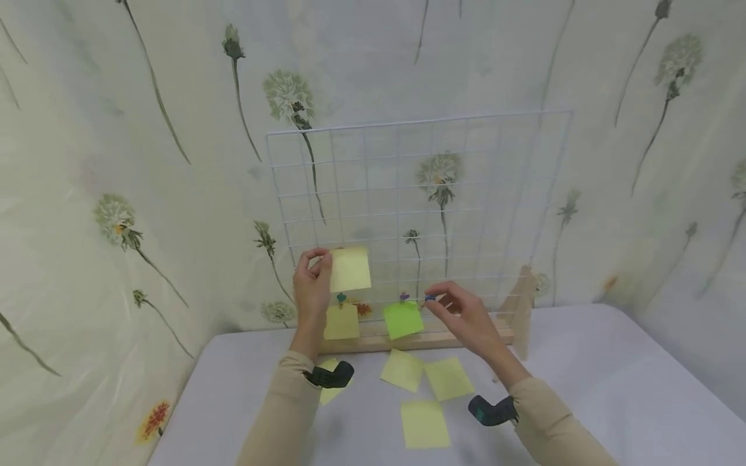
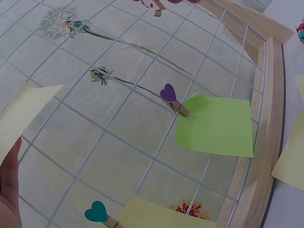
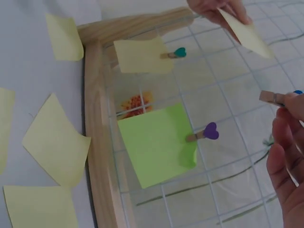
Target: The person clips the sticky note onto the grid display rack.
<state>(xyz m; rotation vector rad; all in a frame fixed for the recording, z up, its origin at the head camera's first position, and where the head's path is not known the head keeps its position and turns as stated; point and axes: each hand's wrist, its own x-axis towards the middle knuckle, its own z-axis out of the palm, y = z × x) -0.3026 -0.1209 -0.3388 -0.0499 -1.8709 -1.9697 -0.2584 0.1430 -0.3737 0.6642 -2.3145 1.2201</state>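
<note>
Right wrist: clothespin (image 3: 272, 98) in right fingers (image 3: 284, 130)

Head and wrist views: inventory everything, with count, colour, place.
Table: 1, white, below
Wooden stand: 1, pale, on table
Wire grid panel: 1, white, in stand
Backdrop: count unclear, pale with dandelions, behind
Loose sticky notes: 4, yellow, on table
Clipped sticky notes: 2, yellow and green, on grid
Heart clothespins: 2, teal and purple, on clipped notes
Held sticky note: 1, yellow, in left hand
Blue heart clothespin: 1, blue, in right hand
Cropped item: count unclear, red and teal, left wrist view
Wrist cameras: 2, black, on wrists
Sleeves: 2, beige, on forearms
Hands: 2, bare, before grid
</note>
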